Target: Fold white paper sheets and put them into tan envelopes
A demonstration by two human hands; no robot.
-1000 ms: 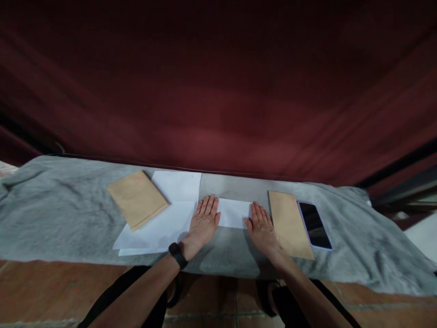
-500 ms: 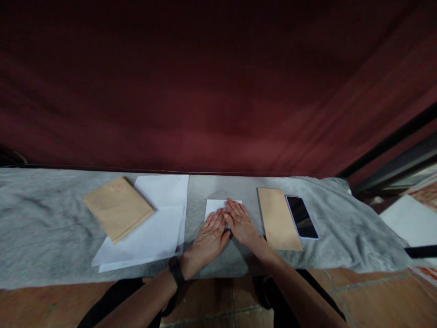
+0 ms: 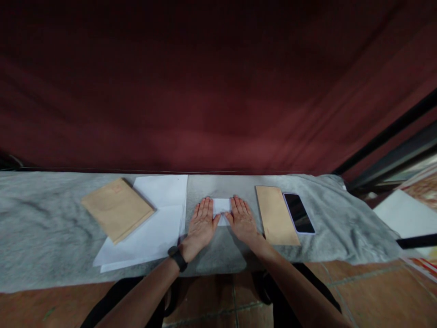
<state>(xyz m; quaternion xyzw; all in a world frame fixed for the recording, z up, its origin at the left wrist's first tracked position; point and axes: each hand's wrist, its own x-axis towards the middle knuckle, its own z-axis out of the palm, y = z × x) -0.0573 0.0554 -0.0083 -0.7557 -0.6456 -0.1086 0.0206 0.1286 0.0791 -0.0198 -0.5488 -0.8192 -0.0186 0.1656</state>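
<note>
A small folded white paper (image 3: 221, 207) lies flat on the grey cloth (image 3: 218, 255) in front of me. My left hand (image 3: 203, 221) rests palm down on its left side, fingers stretched out and pointing away. On the right side my right hand (image 3: 243, 219) lies flat in the same way. Both thumbs point inward at the paper's near part, with a gap between them. The paper's left and right edges are hidden under my hands. A dark watch sits on my left wrist.
Left of my hands, large white sheets (image 3: 150, 241) lie under a stack of brown envelopes (image 3: 118, 209). To the right are one brown envelope (image 3: 276, 216) and a phone (image 3: 299, 213) with a purple edge. A dark red curtain (image 3: 218, 114) hangs behind the cloth.
My hands, which were close together over the middle of the paper, have slid apart to its two sides. The paper's middle now shows between them.
</note>
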